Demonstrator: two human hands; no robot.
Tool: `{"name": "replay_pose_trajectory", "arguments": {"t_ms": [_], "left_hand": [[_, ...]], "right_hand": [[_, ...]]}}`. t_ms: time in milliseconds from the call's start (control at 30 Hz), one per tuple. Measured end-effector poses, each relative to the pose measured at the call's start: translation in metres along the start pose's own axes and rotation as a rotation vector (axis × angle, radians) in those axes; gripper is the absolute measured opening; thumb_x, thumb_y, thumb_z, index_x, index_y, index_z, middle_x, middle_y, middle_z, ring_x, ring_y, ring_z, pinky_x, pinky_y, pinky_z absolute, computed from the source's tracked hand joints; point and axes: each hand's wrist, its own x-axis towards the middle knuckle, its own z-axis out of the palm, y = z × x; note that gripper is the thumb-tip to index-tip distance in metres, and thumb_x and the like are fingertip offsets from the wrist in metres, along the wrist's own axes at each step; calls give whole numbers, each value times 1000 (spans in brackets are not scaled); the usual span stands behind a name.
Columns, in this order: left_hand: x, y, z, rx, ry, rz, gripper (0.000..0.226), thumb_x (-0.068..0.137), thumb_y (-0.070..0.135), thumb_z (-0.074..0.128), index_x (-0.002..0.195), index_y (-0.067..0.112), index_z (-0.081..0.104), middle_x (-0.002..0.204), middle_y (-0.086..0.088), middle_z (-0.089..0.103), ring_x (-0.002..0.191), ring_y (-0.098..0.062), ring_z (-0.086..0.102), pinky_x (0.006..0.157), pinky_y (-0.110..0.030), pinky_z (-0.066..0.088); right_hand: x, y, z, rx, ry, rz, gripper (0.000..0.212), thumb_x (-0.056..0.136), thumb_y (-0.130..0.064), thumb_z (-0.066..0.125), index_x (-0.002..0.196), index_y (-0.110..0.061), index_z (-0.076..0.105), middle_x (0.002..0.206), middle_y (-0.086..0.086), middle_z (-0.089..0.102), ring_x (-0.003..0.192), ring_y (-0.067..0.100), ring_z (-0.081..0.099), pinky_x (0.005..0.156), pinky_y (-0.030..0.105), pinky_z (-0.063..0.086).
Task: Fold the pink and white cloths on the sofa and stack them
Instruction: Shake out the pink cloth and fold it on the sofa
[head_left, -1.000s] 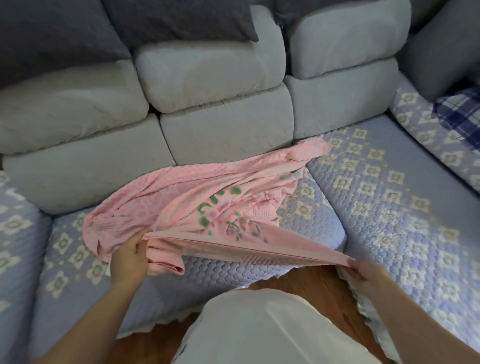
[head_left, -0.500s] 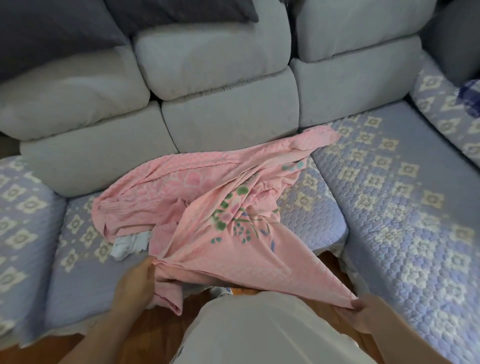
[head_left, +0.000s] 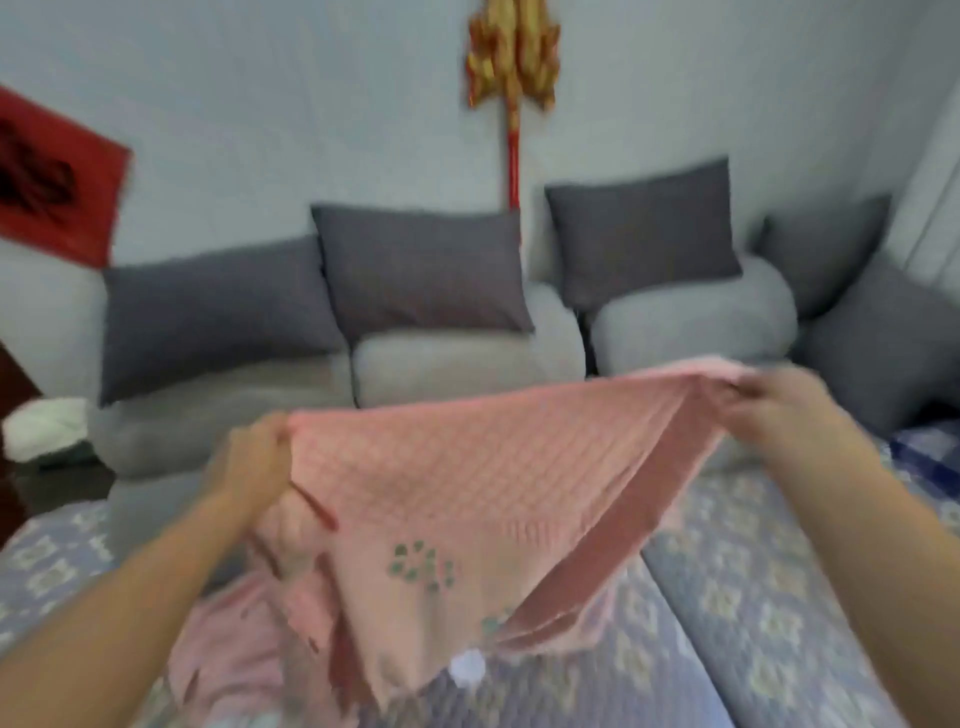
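The pink cloth (head_left: 483, 493), quilted with a small green flower print, hangs lifted in the air above the sofa seat (head_left: 753, 613). My left hand (head_left: 254, 462) grips its upper left corner. My right hand (head_left: 774, 410) pinches the upper right corner, held a little higher. The top edge is stretched between both hands and the lower part drapes down onto the seat. A small bit of white cloth (head_left: 467, 667) peeks out under the pink cloth's lower edge. The frame is blurred by motion.
Dark grey cushions (head_left: 426, 270) lean on the light grey backrest (head_left: 467, 364). A white bundle (head_left: 47, 426) lies at the far left beside the sofa. A blue checked cloth (head_left: 924, 457) lies at the right. Red and gold decorations hang on the wall.
Both hands have raised the pink cloth off the seat, from low near the sofa's front edge to chest height. The view has tilted up to the wall and cushions.
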Motion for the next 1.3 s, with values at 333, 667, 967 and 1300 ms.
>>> {"name": "replay_pose_trajectory", "arguments": {"t_ms": [333,667,967,1300], "left_hand": [[87,170,-448,-384,1037,62,30,100,23,38,112,7,60,117,-29,63,109,-48,59,92,-48,47],[46,153,-539,-95,1208,-10,31,95,10,36,115,10,60,109,-30,63,102,-51,61,86,-51,51],[36,124,-603,-10,1249,-116,22,91,21,58,108,13,68,105,-27,68,98,-49,66,87,-52,56],[85,129,-522,-129,779,-54,34,84,23,60,116,16,71,124,-21,65,114,-41,62,100,-46,51]], "right_hand": [[-183,-269,229,264,-520,-1033,31,98,-7,49,124,1,63,110,18,71,79,10,73,70,22,58],[-216,-337,292,117,-250,-1071,22,93,-25,53,86,-16,72,90,9,71,90,26,69,89,47,58],[-287,-350,317,269,-400,-1202,23,100,-20,45,95,-10,65,66,-12,63,57,-2,57,73,25,58],[-260,-292,309,154,-230,-1057,33,104,-13,33,73,-21,44,74,-10,45,72,11,51,76,26,45]]}}
